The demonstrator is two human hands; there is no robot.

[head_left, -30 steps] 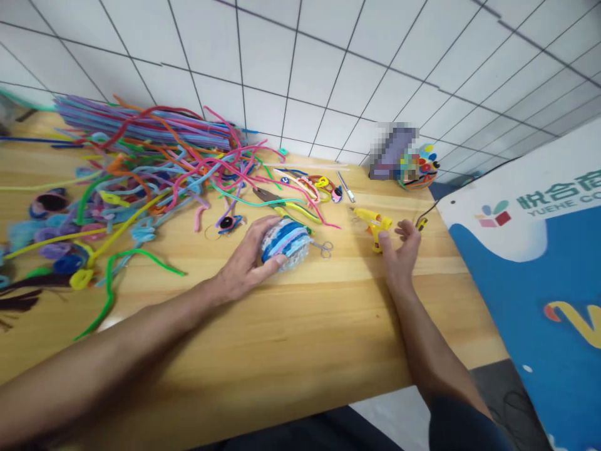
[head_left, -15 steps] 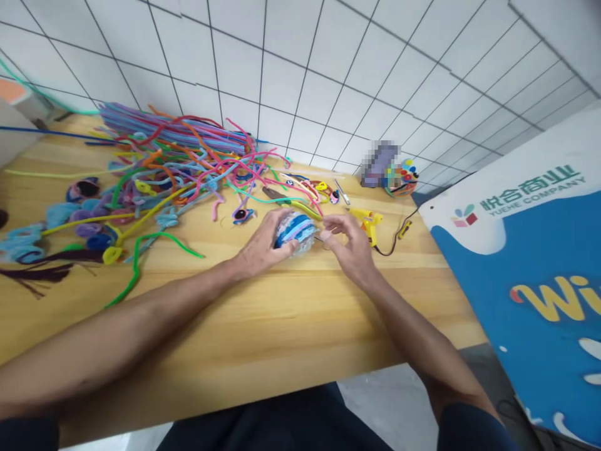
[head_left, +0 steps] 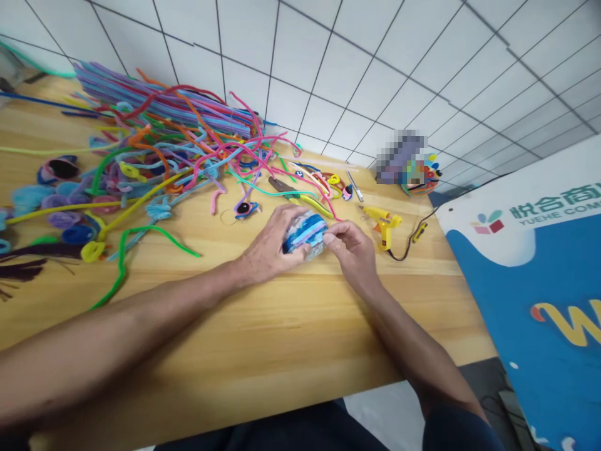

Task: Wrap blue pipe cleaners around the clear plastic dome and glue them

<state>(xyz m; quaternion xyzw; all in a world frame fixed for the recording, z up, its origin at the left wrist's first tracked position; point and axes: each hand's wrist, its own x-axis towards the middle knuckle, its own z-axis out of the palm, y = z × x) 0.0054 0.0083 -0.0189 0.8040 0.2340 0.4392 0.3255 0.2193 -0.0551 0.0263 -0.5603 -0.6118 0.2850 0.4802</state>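
Observation:
My left hand (head_left: 275, 250) is wrapped round a rounded, fuzzy bundle (head_left: 307, 232) striped in blue, light blue and lilac, with a whitish edge. It looks wound from pipe cleaners. At the bundle's right edge my right hand (head_left: 352, 247) is closed in a pinch; whatever lies between its fingertips is too small to make out. Just beyond the bundle are pliers (head_left: 307, 202) with yellow-green handles. A small blue and pink piece with a black oval (head_left: 245, 210) lies to the left of them. On the right rests a yellow glue gun (head_left: 385, 224).
Pipe cleaners (head_left: 164, 106) in many colours are heaped at the back left, with curled pieces (head_left: 61, 213) in front. A bent green pipe cleaner (head_left: 123, 257) lies near my left forearm. A decorated pot (head_left: 420, 175) stands by the tiled wall. A blue and white board (head_left: 526, 269) borders the right side.
My right fingertips have come in from just beside the bundle to its right edge. My left hand keeps its hold. The whole view has shifted slightly.

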